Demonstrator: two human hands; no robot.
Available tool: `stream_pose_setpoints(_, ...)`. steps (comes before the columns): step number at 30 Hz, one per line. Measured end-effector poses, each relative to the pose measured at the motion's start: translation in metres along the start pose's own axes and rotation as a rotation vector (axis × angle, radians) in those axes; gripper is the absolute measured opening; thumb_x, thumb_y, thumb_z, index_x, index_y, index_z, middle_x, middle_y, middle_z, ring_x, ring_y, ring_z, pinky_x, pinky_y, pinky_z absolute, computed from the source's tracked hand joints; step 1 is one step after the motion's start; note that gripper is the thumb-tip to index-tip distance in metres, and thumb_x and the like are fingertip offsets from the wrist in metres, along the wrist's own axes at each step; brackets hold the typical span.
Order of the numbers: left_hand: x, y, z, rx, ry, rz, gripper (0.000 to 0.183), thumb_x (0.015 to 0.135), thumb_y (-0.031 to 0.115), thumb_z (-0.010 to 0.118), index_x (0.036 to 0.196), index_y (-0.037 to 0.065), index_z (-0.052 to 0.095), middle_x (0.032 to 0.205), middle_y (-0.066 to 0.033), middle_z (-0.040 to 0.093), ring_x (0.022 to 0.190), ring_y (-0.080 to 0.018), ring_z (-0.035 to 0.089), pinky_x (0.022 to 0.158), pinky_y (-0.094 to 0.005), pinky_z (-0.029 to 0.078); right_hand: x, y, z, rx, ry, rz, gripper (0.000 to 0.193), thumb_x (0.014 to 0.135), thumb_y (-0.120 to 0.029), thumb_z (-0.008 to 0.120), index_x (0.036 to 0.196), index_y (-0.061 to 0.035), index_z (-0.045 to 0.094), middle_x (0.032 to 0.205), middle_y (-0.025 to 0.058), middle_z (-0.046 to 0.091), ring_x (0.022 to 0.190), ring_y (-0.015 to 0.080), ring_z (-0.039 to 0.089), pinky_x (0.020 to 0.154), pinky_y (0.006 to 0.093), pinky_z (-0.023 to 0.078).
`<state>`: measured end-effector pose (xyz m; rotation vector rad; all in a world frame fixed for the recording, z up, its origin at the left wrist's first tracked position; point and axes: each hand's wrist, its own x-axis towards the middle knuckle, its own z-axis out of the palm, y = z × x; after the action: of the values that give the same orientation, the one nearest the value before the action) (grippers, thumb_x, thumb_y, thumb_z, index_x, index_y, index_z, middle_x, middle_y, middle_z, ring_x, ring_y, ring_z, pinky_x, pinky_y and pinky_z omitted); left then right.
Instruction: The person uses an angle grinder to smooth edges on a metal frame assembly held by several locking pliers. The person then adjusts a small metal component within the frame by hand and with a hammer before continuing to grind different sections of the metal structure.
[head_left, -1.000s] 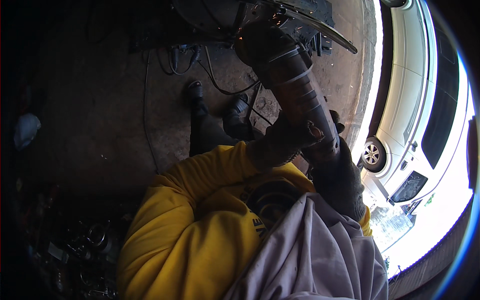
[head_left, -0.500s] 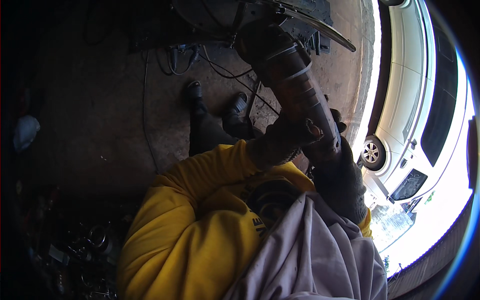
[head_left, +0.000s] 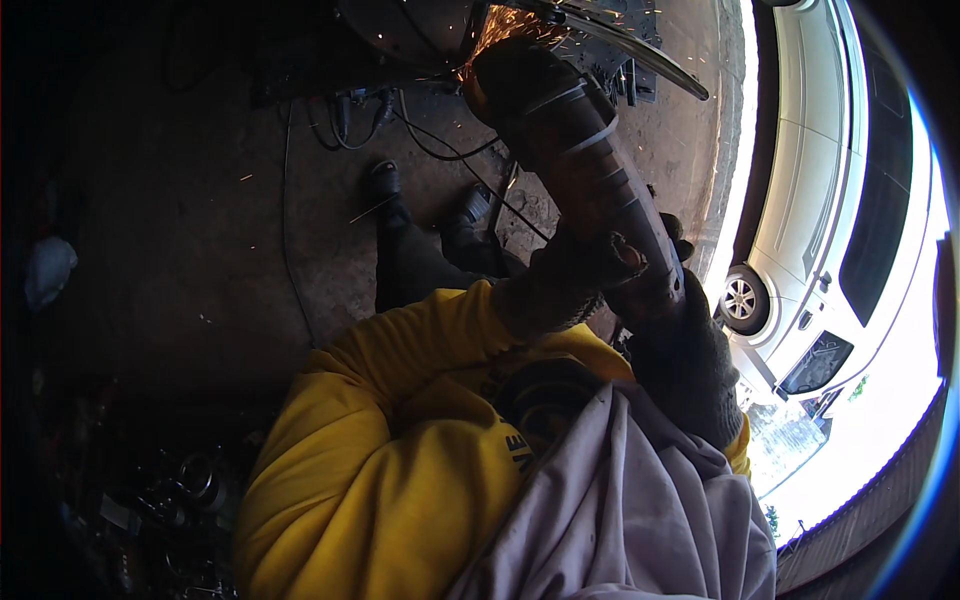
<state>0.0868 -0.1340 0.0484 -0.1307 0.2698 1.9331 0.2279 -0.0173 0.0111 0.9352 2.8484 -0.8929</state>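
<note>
Both my gloved hands grip an angle grinder (head_left: 600, 180), a long dark tool with a reddish-brown body. My left hand (head_left: 585, 265) wraps round its middle, thumb across the top. Around the rear end, by my chest, closes my right hand (head_left: 690, 350). The grinder's head points away from me and meets a dark metal workpiece (head_left: 420, 40) at the top. Orange sparks (head_left: 510, 28) spray from that contact; the disc itself is hidden behind the head. A curved shiny metal bar (head_left: 640, 55) runs past the head on the right.
Cables (head_left: 287, 220) trail over the brown floor (head_left: 220, 250), some near my sandaled feet (head_left: 383, 178). Dark metal parts (head_left: 190, 485) lie heaped at lower left. A white bag-like object (head_left: 50, 270) is at far left. Outside on the right stands a white vehicle (head_left: 815, 150).
Sparks now fly at the grinder's head, where none showed before. The head has shifted slightly left and up. Both hands keep their hold.
</note>
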Motion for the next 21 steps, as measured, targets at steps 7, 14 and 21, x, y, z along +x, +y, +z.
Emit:
stream_pose_setpoints(7, -0.008, 0.019, 0.009, 0.130, 0.079, -0.066, 0.071, 0.087, 0.015, 0.077, 0.144, 0.008, 0.036, 0.129, -0.0110, 0.054, 0.117, -0.0227, 0.059, 0.103, -0.0376, 0.050, 0.002, -0.005, -0.003, 0.003, -0.063, 0.058, 0.054, 0.090, -0.033, 0.072, 0.133, -0.0055, 0.056, 0.126, 0.0155, 0.062, 0.121, 0.0257, 0.060, 0.107, 0.0377, 0.045)
stream_pose_setpoints(14, -0.001, 0.007, 0.002, 0.195, 0.056, -0.054, 0.066, 0.088, 0.015, 0.074, 0.143, 0.009, 0.038, 0.126, -0.0097, 0.054, 0.116, -0.0219, 0.059, 0.103, -0.0375, 0.050, 0.016, -0.019, -0.014, 0.241, -0.269, 0.217, 0.049, 0.089, -0.028, 0.074, 0.129, -0.0056, 0.057, 0.125, 0.0142, 0.063, 0.118, 0.0253, 0.062, 0.103, 0.0350, 0.049)
stream_pose_setpoints(21, -0.012, 0.028, 0.010, -0.028, 0.001, -0.070, 0.064, 0.091, 0.010, 0.072, 0.143, 0.008, 0.035, 0.125, -0.0088, 0.054, 0.117, -0.0214, 0.058, 0.103, -0.0372, 0.050, 0.042, -0.099, -0.057, 0.470, -0.372, 0.461, 0.048, 0.088, -0.027, 0.075, 0.127, -0.0052, 0.059, 0.124, 0.0137, 0.064, 0.119, 0.0254, 0.061, 0.103, 0.0342, 0.049)
